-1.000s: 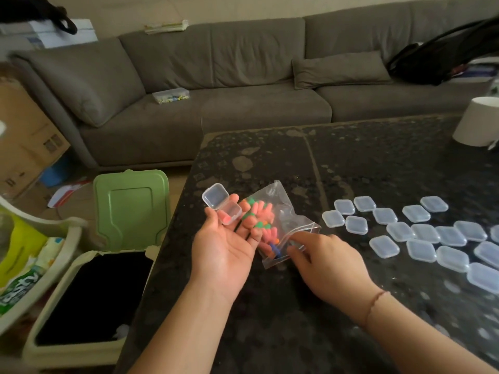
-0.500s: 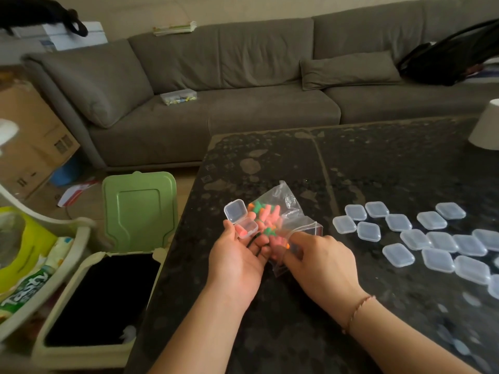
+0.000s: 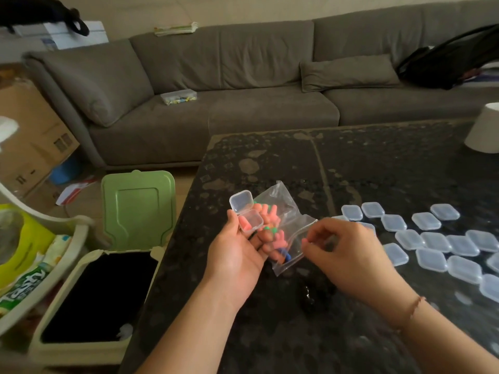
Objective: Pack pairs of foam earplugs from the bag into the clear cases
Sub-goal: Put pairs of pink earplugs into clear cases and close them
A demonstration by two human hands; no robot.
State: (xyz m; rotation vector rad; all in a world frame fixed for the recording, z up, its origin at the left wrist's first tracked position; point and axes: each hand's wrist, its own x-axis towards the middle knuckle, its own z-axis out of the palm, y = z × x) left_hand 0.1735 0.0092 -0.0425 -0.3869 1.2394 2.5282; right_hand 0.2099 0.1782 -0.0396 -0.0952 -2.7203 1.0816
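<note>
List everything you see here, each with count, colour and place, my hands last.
open case: one, clear, in left hand, an orange earplug inside
bag: one, clear, over left fingers, holding orange, green and blue earplugs
closed cases: roughly twenty, clear, on table at right
table: one, black speckled, centre and right
sofa: one, grey, behind table
cushion: one, grey, on sofa
box: one, clear, on sofa seat
bin: one, cream with green lid up, left of table
white object: one, table's far right edge
backpack: one, black, sofa's right end
left hand: holds open case and bag
right hand: pinches bag's edge
</note>
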